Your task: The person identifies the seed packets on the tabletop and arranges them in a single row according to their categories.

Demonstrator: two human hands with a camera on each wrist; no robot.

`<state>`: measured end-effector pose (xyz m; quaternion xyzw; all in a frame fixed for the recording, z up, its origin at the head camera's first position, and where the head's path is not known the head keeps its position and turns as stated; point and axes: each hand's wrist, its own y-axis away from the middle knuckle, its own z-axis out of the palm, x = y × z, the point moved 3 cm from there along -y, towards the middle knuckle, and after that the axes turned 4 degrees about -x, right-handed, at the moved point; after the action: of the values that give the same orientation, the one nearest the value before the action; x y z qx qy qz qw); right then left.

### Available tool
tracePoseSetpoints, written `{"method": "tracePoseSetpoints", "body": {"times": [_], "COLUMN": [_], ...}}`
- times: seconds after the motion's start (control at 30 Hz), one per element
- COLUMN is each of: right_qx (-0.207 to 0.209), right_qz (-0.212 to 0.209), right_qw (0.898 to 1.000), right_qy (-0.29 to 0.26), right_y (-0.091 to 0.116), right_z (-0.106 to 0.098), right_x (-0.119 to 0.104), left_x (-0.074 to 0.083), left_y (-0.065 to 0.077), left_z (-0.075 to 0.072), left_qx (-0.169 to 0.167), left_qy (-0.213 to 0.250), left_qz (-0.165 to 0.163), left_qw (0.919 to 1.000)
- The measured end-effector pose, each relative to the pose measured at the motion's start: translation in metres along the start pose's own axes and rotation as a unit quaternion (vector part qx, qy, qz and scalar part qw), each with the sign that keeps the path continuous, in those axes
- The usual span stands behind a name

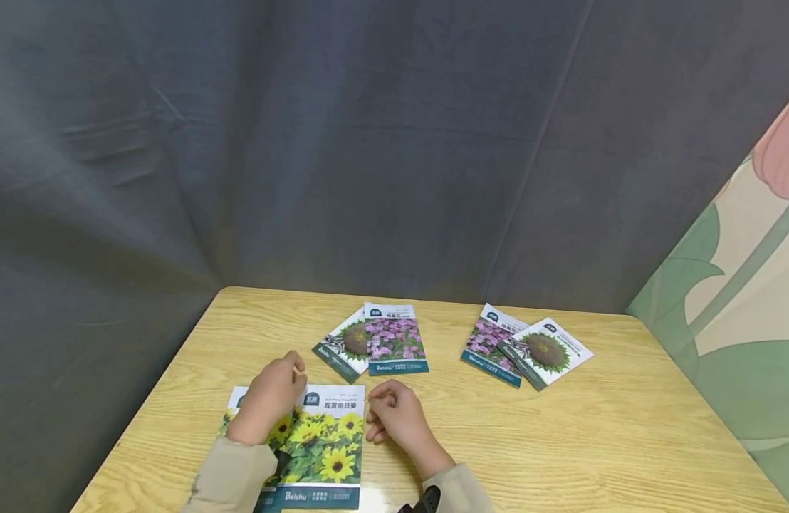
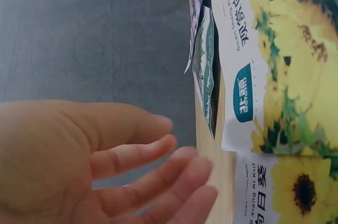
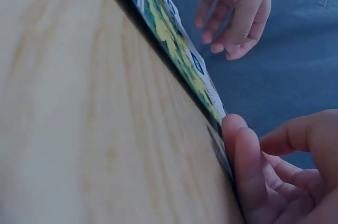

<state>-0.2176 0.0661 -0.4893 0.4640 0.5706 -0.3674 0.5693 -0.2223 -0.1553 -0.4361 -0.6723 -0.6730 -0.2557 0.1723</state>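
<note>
1. On the tabletop (image 1: 593, 442), at the near left, has two yellow-flower packets side by side, printed faces up: the right packet (image 1: 333, 449) overlapping an edge of the left packet (image 1: 236, 394).
2. Above the left packet, hovers with the left hand (image 1: 269, 394), fingers loosely bent, grip relaxed and empty; covers much of that packet with hand and sleeve (image 1: 231, 470).
3. Beside the right packet's right edge, bends the fingers of the right hand (image 1: 397, 415), thumb apart from fingertips, grip slack; cannot tell whether touching the edge or just short of it.
4. Beyond both, has a purple-flower packet (image 1: 396, 340) lying partly over a tilted sunflower-head packet (image 1: 341, 347).
5. Well to the right, has another sunflower-head packet (image 1: 547, 354) lying partly over another purple-flower packet (image 1: 489, 343), both askew.
6. Behind the tabletop, has a grey curtain (image 1: 382, 149); at far right, a flower mural (image 1: 747, 342).
</note>
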Motion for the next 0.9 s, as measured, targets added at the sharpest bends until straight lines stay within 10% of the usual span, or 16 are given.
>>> {"method": "tracePoseSetpoints", "body": {"times": [0.4, 0.9], "right_qx": [0.047, 0.058], "right_qz": [-0.044, -0.053], "right_qw": [0.998, 0.992], "right_qy": [-0.007, 0.100], "right_y": [-0.006, -0.030], "right_z": [-0.007, 0.004], "right_x": [-0.013, -0.029], "left_x": [0.008, 0.015], "left_y": [-0.003, -0.038], "left_z": [-0.006, 0.000], "left_qx": [0.101, 0.009], "left_qy": [0.016, 0.071], "left_qz": [0.035, 0.030], "left_qw": [0.9941, 0.9970]}}
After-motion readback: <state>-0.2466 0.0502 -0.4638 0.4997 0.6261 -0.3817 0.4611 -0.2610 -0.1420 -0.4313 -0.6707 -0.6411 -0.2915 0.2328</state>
